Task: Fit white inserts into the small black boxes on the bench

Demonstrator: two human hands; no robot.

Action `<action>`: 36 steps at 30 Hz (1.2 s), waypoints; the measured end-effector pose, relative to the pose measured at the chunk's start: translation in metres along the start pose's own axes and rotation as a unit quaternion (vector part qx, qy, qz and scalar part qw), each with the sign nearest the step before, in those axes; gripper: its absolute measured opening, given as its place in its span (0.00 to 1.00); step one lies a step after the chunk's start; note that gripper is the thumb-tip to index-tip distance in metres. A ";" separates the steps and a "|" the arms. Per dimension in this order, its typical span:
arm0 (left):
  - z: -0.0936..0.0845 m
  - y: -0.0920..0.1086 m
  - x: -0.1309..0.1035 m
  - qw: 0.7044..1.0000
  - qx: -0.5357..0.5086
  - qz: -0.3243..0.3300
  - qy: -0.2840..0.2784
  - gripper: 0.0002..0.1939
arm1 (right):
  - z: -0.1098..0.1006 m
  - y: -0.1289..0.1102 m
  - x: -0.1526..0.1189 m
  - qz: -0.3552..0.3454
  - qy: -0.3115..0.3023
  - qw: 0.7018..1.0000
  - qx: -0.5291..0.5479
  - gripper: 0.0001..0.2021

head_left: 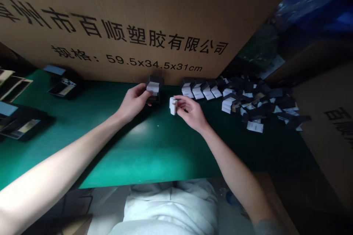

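Near the foot of the large carton, my left hand [135,102] is closed on a small black box [156,80] with a white panel at its front. My right hand [191,112], just to the right, pinches a small white plastic piece [173,105] between thumb and fingers, held over the table. The piece and the box are apart. Its exact kind I cannot make out. To the right stand several black boxes with white flaps [198,91] in a row against the carton.
A big cardboard carton [165,7] with printed characters walls off the back of the green table [143,158]. A heap of small black boxes [264,102] lies at the right. Open black boxes [62,87] stand at the left. Another carton [328,147] rises at the right edge.
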State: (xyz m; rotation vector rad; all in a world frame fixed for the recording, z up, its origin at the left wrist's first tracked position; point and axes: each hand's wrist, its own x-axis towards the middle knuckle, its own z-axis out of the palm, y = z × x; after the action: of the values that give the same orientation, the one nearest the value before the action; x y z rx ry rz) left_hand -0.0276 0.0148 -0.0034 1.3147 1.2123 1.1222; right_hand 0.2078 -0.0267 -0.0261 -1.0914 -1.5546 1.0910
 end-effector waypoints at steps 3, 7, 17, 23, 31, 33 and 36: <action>0.000 0.002 -0.001 1.000 0.000 -0.004 -0.003 0.11 | -0.001 -0.002 0.000 0.000 -0.002 1.000 -0.008 0.23; 0.001 0.005 -0.002 1.000 -0.003 -0.011 0.001 0.11 | -0.001 -0.002 -0.001 -0.025 -0.012 0.999 -0.028 0.27; 0.001 0.006 -0.002 1.000 0.002 -0.010 -0.004 0.12 | -0.001 -0.001 0.001 0.006 -0.020 1.000 -0.005 0.18; 0.002 0.009 -0.003 1.000 0.007 -0.010 -0.002 0.10 | 0.000 0.000 0.002 0.003 -0.019 1.000 0.000 0.18; 0.000 0.005 -0.001 1.000 0.007 -0.012 -0.001 0.11 | -0.002 0.006 0.004 -0.004 0.008 1.000 -0.003 0.19; 0.000 0.005 -0.001 1.000 0.012 -0.012 0.000 0.11 | -0.003 0.007 0.004 -0.006 0.011 1.000 0.000 0.20; 0.000 0.008 -0.002 1.000 0.017 -0.013 0.003 0.11 | -0.005 0.009 0.006 -0.006 0.009 1.000 0.000 0.21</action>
State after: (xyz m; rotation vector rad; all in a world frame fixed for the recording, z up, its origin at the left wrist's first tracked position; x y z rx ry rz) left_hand -0.0267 0.0130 0.0041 1.3187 1.2550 1.0918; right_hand 0.2130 -0.0186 -0.0323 -1.0869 -1.5456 1.0701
